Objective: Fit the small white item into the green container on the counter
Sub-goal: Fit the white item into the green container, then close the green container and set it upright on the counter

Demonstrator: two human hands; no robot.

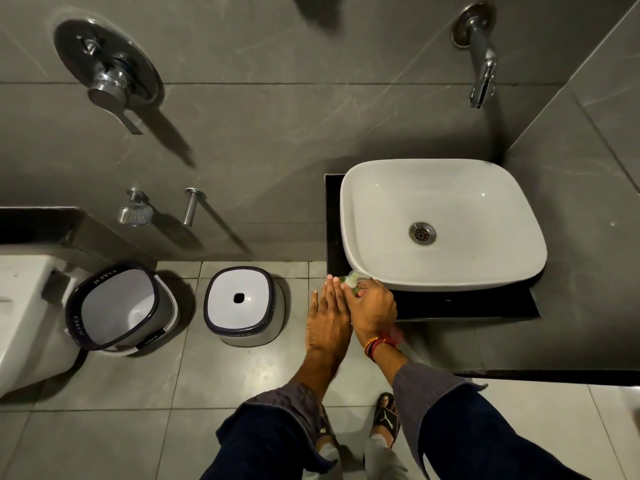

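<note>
A small white item (350, 281) sits at my fingertips, at the front left corner of the black counter (464, 303). A little green of the container (354, 289) shows beneath and beside it; most of the container is hidden by my fingers. My right hand (374, 308) is curled over the container from the near side, fingers closed around it. My left hand (329, 315) lies flat and stretched out, its fingertips against the left side of the container and the white item. Whether the white item is seated inside the container cannot be made out.
A white basin (360, 220) fills most of the counter, its front rim just behind my hands. A wall spout (481, 81) hangs above it. On the floor to the left stand a white stool (242, 306) and a tilted bucket (117, 306); a toilet (24, 306) is at far left.
</note>
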